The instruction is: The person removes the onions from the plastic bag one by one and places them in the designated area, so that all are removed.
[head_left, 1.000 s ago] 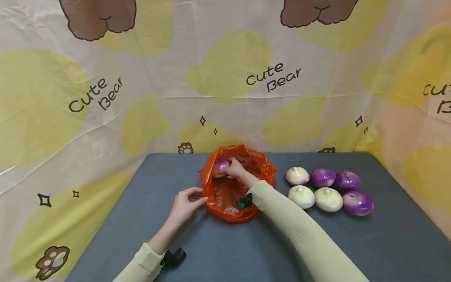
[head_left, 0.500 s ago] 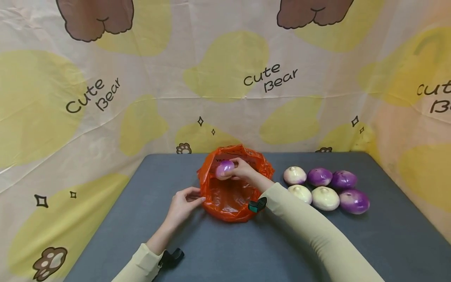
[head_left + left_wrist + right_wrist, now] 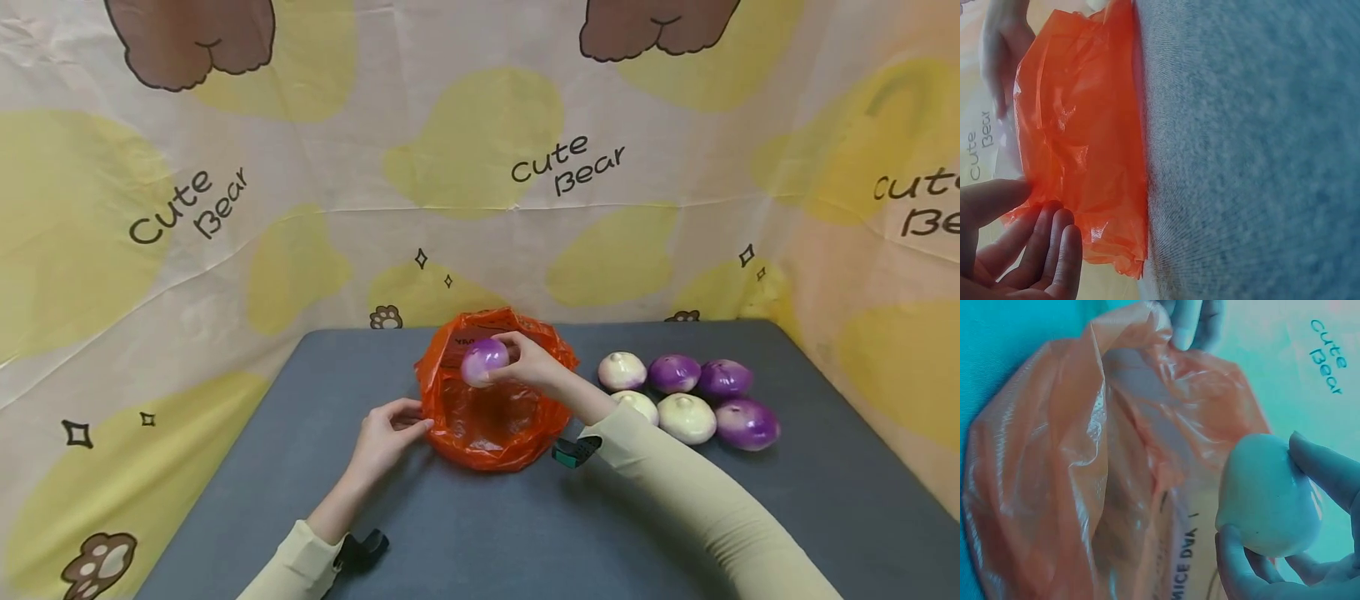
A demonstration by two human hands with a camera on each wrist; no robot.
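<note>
My right hand point(image 3: 531, 362) grips a purple onion point(image 3: 483, 363) between thumb and fingers, over the mouth of an open orange plastic bag point(image 3: 495, 450). In the right wrist view the same onion point(image 3: 1266, 494) looks pale, with the fingertips around its sides. At the bag's left side, my left hand point(image 3: 382, 442) pinches the rim. The left wrist view has that hand's thumb point(image 3: 997, 199) and forefinger at the bag's edge, the other fingers lightly curled. Inside the bag I see bare creased plastic where the head view reaches; part of its floor is shaded.
Right of the bag, several onions stand in two rows, including a white onion point(image 3: 686, 418) and a purple onion point(image 3: 747, 424). They rest on a grey table point(image 3: 480, 533). A printed cloth point(image 3: 465, 142) hangs behind the table and along its sides.
My right hand has raised the onion from inside the bag, drawing it slightly right and toward me. The left hand keeps its hold on the rim. The head view has shifted slightly.
</note>
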